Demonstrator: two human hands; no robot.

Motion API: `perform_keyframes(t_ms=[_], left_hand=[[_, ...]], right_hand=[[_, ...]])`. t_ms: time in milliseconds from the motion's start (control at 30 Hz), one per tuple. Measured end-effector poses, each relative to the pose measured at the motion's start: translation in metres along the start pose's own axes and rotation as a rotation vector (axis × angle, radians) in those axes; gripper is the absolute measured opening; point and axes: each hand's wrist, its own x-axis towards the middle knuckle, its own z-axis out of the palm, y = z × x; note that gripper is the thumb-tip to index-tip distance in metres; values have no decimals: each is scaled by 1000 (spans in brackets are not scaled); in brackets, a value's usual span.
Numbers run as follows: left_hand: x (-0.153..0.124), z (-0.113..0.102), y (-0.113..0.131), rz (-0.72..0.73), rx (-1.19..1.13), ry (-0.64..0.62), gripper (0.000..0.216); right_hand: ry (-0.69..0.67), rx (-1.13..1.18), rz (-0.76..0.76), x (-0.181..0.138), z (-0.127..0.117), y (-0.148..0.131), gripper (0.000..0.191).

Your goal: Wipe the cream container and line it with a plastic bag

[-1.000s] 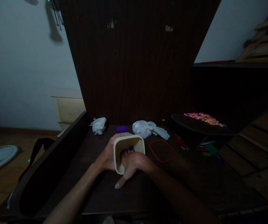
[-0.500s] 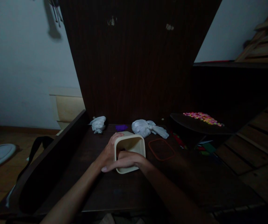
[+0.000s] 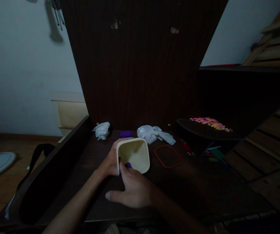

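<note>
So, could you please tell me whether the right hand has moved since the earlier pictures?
Yes: the right hand has drawn back from deep inside the tub, toward the front edge of the table.

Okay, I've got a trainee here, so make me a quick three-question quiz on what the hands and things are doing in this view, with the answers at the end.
1. Which hand grips the outside of the cream container?
2. True or false: the reddish frame lies to the right of the container.
3. What colour is the item at the fingers of the right hand?
A) green
B) purple
C) white

Key:
1. The left hand.
2. True.
3. B.
</note>
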Motion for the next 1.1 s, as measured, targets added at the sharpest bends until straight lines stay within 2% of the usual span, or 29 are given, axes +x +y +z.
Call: perform_keyframes(t_ms=[100,233,367,467,600,733,933,1100], left_hand=[[-2,0,-7,16,5,-8,107],[-3,-2,-9,-19,-2,-33,123],[-1,-2,-6,-3,-12,-32,123],[0,-1,-6,19,11,-35,124],[2,1,-5,67,12,-26,127],[5,0,1,68,17,-16,126],[3,0,0,28,41,-35,126],[1,0,-3,3,22,-21,121]], right_hand=[[3,-88,-70,-16,6,1,101],[-1,-197,-124,-28,4,12,91],[-9,-311,-65,-32,-9,18,83],[-53,-402,35,-28,-18,18,85],[-140,-514,59,-10,-23,16,94],[-260,-597,30,19,-27,19,90],[-428,-522,44,68,-32,28,106],[-515,-528,35,84,-31,31,100]])
